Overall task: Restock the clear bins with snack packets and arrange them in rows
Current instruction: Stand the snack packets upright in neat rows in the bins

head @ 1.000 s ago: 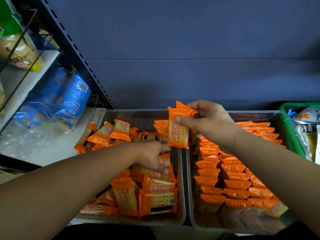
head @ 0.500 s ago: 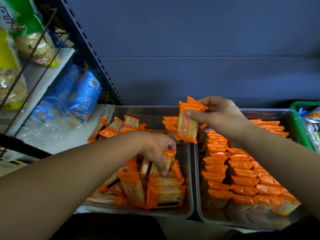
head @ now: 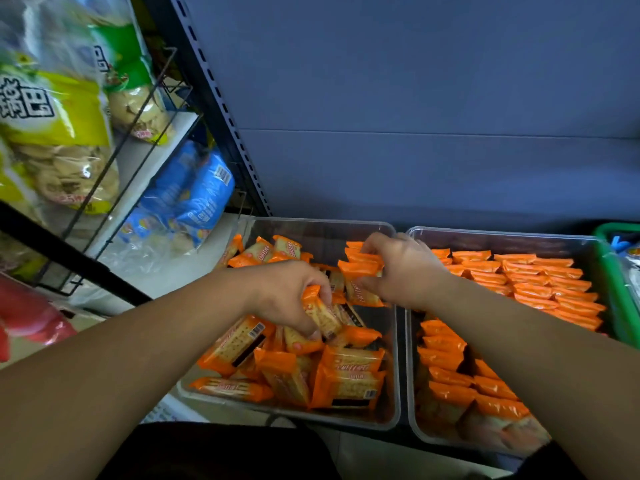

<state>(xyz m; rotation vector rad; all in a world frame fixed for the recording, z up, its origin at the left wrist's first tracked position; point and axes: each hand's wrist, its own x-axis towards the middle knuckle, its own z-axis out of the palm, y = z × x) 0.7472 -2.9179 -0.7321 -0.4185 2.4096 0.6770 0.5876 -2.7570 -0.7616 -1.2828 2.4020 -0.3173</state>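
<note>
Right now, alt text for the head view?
Two bare hands work in a clear bin of jumbled orange snack packets: left hand grips one, right hand sets another at the back. The right bin holds neat rows.

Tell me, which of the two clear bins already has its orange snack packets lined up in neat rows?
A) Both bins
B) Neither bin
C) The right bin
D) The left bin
C: in the right bin the orange packets stand in tidy overlapping rows, while most packets in the left bin lie in a jumbled heap, with only a short row started at its back right corner, where the right hand is.
</note>
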